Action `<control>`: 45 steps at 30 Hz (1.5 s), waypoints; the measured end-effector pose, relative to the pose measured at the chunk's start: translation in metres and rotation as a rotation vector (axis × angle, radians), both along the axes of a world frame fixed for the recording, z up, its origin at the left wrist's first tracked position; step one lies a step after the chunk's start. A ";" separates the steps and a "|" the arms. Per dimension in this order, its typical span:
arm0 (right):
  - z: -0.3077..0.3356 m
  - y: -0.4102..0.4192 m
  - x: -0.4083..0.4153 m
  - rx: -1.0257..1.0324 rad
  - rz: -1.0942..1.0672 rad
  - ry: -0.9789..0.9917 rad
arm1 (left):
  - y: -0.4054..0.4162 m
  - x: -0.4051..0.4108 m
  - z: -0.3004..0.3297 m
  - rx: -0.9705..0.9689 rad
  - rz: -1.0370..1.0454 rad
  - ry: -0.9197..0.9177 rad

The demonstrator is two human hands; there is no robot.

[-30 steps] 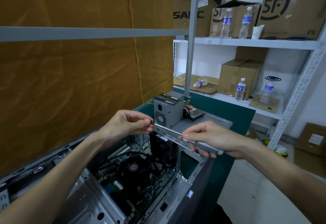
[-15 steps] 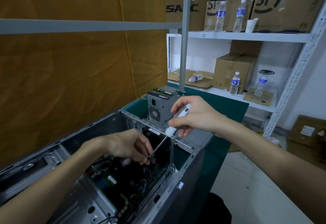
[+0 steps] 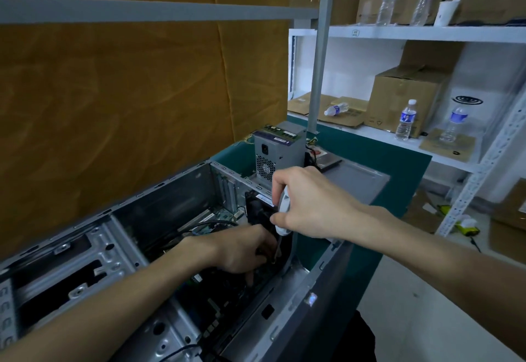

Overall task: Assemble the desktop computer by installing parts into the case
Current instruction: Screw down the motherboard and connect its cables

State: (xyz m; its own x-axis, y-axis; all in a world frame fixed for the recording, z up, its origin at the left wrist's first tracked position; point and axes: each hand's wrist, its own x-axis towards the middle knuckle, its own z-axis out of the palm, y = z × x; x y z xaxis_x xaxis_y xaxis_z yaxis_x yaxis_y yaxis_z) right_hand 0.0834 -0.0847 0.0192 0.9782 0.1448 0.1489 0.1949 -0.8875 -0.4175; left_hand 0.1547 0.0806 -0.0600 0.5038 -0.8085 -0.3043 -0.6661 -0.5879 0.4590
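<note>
An open grey computer case (image 3: pixel 159 213) lies on its side on the green table, with the motherboard (image 3: pixel 219 302) and black cables inside. My right hand (image 3: pixel 310 205) grips the white handle of a screwdriver (image 3: pixel 284 208), its shaft pointing down into the case. Deep inside the case, my left hand (image 3: pixel 242 250) pinches the shaft near its tip, beside the black rear fan (image 3: pixel 257 208). The tip and whatever it touches are hidden. A grey power supply (image 3: pixel 277 152) stands on the table behind the case.
A flat grey side panel (image 3: pixel 358 182) lies on the green table (image 3: pixel 370 151) to the right of the power supply. White shelves (image 3: pixel 427 32) with cardboard boxes and water bottles stand behind. An orange curtain (image 3: pixel 113 91) hangs at the left.
The metal strip both hands held a second ago is gone. My right hand now grips a screwdriver and has lowered it steeper into the case, and my left hand followed deeper along the shaft.
</note>
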 end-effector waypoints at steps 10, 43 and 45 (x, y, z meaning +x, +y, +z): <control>-0.008 0.013 0.005 -0.125 0.040 0.037 | -0.001 0.000 0.000 0.055 0.052 -0.004; -0.006 0.011 0.016 -0.269 0.180 0.011 | 0.027 -0.012 0.005 -0.155 0.261 -0.044; -0.004 0.007 0.018 -0.273 0.198 0.035 | 0.031 -0.015 0.005 -0.158 0.295 -0.074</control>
